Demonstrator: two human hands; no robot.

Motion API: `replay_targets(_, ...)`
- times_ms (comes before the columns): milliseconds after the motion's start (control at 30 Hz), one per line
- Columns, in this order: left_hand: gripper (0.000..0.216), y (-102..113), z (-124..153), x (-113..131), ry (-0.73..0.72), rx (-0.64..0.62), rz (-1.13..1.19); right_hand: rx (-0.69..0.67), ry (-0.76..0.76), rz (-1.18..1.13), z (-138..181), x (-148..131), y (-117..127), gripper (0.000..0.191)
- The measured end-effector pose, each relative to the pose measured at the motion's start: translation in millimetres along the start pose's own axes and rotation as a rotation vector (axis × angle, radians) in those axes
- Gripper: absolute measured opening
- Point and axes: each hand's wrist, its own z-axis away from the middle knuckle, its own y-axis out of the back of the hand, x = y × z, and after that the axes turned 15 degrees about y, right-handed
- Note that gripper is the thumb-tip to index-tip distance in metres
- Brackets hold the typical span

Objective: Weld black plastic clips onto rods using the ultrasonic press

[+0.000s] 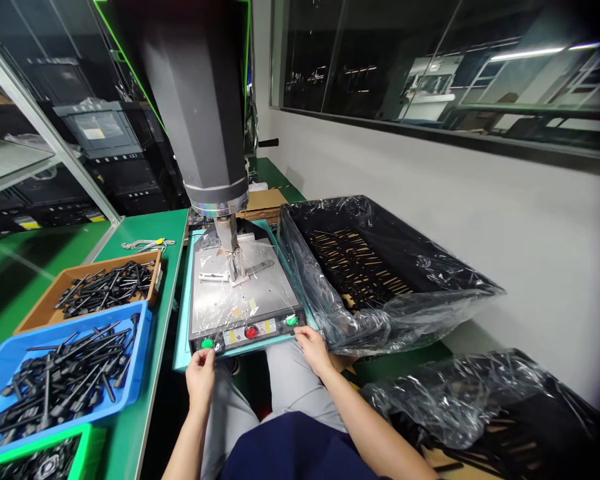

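Observation:
My left hand (201,380) is at the near left corner of a press machine's base (245,293), fingers curled together just below a green button (207,344). At the near right corner my right hand (313,348) has its fingers drawn together, close to a second green button (292,320). Anything between the fingers of either hand is hidden. Between the buttons sits a red button (251,332). Above the metal plate the grey press head (205,100) reaches down with a narrow tool (227,237) to a small light fixture (237,275).
To the left stand an orange bin (35,313), a blue bin (143,360) of black rod-like parts and a green bin (87,437). Tongs-like pliers (147,244) lie behind. A plastic-lined box (380,227) with black sticks is at right; another plastic-covered pile (460,400) sits nearer.

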Motion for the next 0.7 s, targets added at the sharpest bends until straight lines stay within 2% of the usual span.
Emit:
replay_targets(100, 0.03, -0.3, 5.7, 4.9, 0.084, -0.071, 0.228, -0.024, -0.123, -0.198, 6.3, -19.1, 2.7, 0.02)
replay_targets(167, 0.029, 0.1, 10.8, 11.0, 0.132, -0.098, 0.324, -0.027, -0.148, -0.241, 8.6, -30.6, 3.1, 0.023)
replay_targets(267, 0.031, 3.2, 20.8, 19.3, 0.137, -0.106, 0.347, -0.031, -0.122, -0.241, 11.3, -41.1, 4.1, 0.028)
replay_targets(367, 0.036, 11.5, 33.6, 15.7, 0.103, -0.116, 0.295, -0.05, -0.115, -0.207, 18.5, -41.4, 10.3, 0.029)
replay_targets(433, 0.039, 19.5, 42.9, 2.5, 0.088, -0.144, 0.231, -0.066, -0.146, -0.162, 27.6, -36.4, 18.3, 0.027)
replay_targets(533, 0.041, 32.3, 57.6, -29.6, 0.097, -0.192, 0.131, -0.091, -0.205, -0.098, 45.5, -23.7, 33.6, 0.024)
replay_targets(700, 0.044, 47.2, 85.9, -79.3, 0.231, -0.23, 0.02, -0.112, -0.299, -0.044, 72.6, 0.8, 53.1, 0.028)
